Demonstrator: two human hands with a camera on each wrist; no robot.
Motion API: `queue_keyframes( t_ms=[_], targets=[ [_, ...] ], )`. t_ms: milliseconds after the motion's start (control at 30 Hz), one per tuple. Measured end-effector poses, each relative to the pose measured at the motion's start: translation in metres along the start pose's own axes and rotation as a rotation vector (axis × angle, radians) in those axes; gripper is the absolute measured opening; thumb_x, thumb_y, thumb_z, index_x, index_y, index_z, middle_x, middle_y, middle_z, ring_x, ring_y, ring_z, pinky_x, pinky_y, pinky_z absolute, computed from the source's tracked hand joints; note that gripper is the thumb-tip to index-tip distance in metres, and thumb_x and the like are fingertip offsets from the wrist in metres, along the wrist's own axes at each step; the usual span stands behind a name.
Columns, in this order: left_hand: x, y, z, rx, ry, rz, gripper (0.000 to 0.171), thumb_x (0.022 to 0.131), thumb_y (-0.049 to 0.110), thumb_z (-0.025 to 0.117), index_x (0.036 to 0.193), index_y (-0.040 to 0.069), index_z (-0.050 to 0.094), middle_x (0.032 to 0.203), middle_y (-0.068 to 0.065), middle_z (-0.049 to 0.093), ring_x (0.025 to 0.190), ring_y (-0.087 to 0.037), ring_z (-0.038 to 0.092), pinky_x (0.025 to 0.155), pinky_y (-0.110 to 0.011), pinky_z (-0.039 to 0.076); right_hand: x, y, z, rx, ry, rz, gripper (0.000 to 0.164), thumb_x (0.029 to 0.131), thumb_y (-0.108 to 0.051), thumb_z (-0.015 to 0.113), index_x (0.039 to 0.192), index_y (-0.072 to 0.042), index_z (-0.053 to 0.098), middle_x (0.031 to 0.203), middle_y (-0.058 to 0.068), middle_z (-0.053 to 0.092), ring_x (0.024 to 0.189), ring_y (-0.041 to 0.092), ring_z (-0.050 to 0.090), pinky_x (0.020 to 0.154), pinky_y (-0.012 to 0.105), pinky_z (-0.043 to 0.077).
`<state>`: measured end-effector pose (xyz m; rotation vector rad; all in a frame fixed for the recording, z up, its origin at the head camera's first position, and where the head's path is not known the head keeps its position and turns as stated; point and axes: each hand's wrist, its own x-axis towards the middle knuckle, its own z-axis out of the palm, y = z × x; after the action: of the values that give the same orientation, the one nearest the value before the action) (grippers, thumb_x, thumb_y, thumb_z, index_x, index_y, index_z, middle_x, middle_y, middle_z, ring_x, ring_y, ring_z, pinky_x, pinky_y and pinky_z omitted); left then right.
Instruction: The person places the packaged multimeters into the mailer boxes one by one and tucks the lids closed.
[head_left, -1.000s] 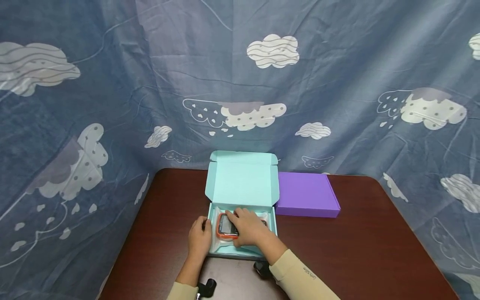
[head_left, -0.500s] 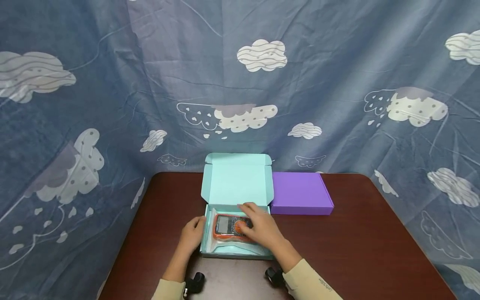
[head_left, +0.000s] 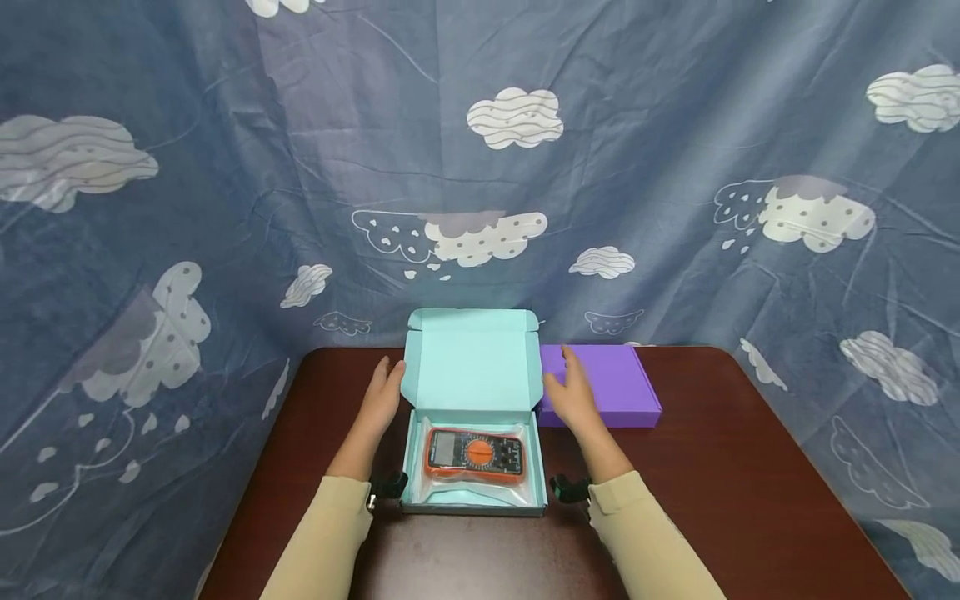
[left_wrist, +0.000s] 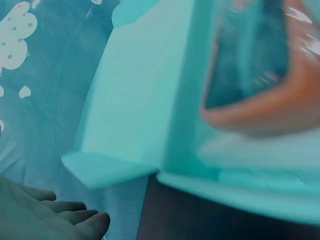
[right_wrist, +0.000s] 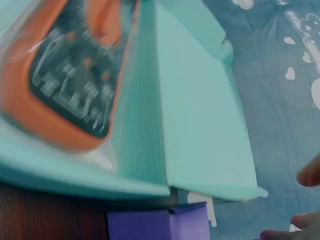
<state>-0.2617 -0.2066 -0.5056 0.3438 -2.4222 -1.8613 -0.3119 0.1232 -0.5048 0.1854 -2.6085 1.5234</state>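
An orange and black multimeter (head_left: pixel 476 455) lies in a clear plastic bag inside a mint-green cardboard box (head_left: pixel 407 475). The box's lid (head_left: pixel 474 358) stands raised at the back. My left hand (head_left: pixel 384 392) is held beside the lid's left flap, its fingers straight and holding nothing. On the other side, my right hand (head_left: pixel 572 392) is apart from the lid's right flap, in front of the purple box, with fingers extended. In the left wrist view the left hand's fingers (left_wrist: pixel 75 215) are off the box; the right wrist view catches only some fingertips (right_wrist: pixel 311 172).
A closed purple box (head_left: pixel 618 383) sits right of the mint-green one on the dark brown table (head_left: pixel 720 483). Behind the table hangs a blue cloth (head_left: pixel 420 117) printed with clouds. A small black device (head_left: pixel 390 485) is strapped at each wrist.
My right hand has let go of the multimeter and moved up and right. My left hand has left the box's left wall and risen beside the lid. The multimeter lies uncovered in the box.
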Motion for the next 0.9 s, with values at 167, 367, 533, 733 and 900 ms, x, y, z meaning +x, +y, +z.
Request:
queue_keyframes(
  t_ms=[167, 367, 533, 733, 900],
  targets=[
    [0.011, 0.018, 0.012, -0.049, -0.044, -0.034, 0.084, 0.107, 0.052, 0.039, 0.164, 0.003, 0.001, 0.169, -0.022, 0.007, 0.155, -0.037, 0.007, 0.121, -0.055, 0.012, 0.002, -0.007, 0.011, 0.059, -0.162, 0.127, 0.084, 0.101, -0.013, 0.052, 0.162, 0.003, -0.003, 0.167, 0.029, 0.003, 0.152, 0.046, 0.009, 0.119, 0.060, 0.015],
    [0.008, 0.036, 0.022, 0.009, -0.049, -0.021, 0.083, 0.108, 0.051, 0.040, 0.163, 0.000, 0.006, 0.168, -0.024, 0.013, 0.154, -0.039, 0.012, 0.121, -0.056, 0.015, -0.004, -0.019, 0.024, 0.093, -0.188, 0.139, 0.088, 0.099, -0.011, 0.055, 0.160, 0.006, -0.006, 0.166, 0.032, 0.001, 0.151, 0.048, 0.010, 0.118, 0.062, 0.018],
    [0.004, 0.036, 0.028, 0.046, -0.077, 0.034, 0.082, 0.108, 0.050, 0.042, 0.163, 0.001, 0.007, 0.167, -0.023, 0.017, 0.153, -0.039, 0.016, 0.119, -0.058, 0.018, -0.010, -0.022, 0.034, 0.116, -0.200, 0.067, 0.094, 0.094, -0.008, 0.060, 0.162, 0.001, -0.004, 0.166, 0.031, 0.006, 0.149, 0.049, 0.017, 0.116, 0.063, 0.021],
    [-0.002, 0.031, 0.033, 0.037, -0.075, 0.074, 0.082, 0.107, 0.050, 0.046, 0.164, 0.002, 0.011, 0.168, -0.019, 0.016, 0.154, -0.035, 0.015, 0.120, -0.055, 0.018, -0.015, -0.023, 0.039, 0.147, -0.219, 0.033, 0.101, 0.088, -0.004, 0.063, 0.163, -0.004, -0.005, 0.166, 0.030, 0.006, 0.150, 0.048, 0.016, 0.117, 0.063, 0.020],
    [-0.007, 0.025, 0.030, -0.023, -0.066, 0.093, 0.079, 0.108, 0.046, 0.048, 0.164, 0.004, 0.012, 0.168, -0.017, 0.020, 0.153, -0.035, 0.022, 0.119, -0.054, 0.022, -0.021, -0.020, 0.037, 0.194, -0.219, 0.034, 0.101, 0.087, -0.002, 0.061, 0.164, -0.007, -0.005, 0.168, 0.026, 0.004, 0.151, 0.046, 0.015, 0.116, 0.065, 0.020]
  ],
)
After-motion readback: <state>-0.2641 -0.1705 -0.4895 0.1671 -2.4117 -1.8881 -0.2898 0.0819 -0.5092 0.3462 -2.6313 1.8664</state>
